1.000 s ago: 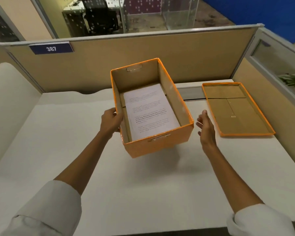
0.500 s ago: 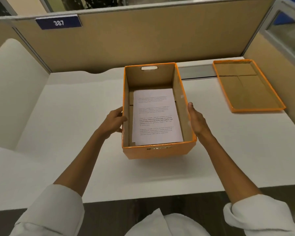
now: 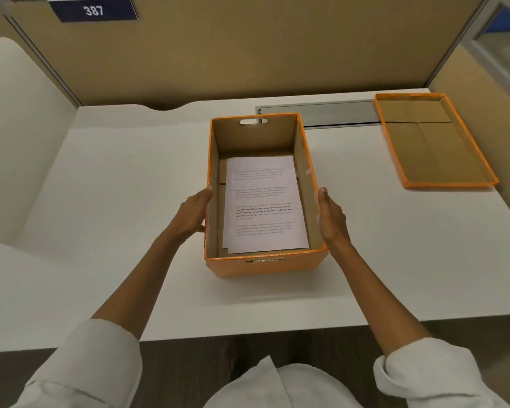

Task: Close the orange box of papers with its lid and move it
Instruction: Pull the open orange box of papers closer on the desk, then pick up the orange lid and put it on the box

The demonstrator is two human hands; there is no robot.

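Note:
The orange box stands open on the white desk, straight in front of me, with a stack of printed papers lying flat on its bottom. My left hand presses against the box's left wall and my right hand against its right wall, so both hold it. The orange lid lies upside down at the desk's far right, apart from the box, its brown cardboard inside facing up.
Tan cubicle partitions close off the back and right, with a blue plate reading 387 on the back one. A grey metal cable slot runs along the desk behind the box. A white side panel stands at the left.
The box was tilted and held by my left hand alone; it now sits level and nearer the desk's front edge, with my right hand pressed on its right wall. The view has tilted down.

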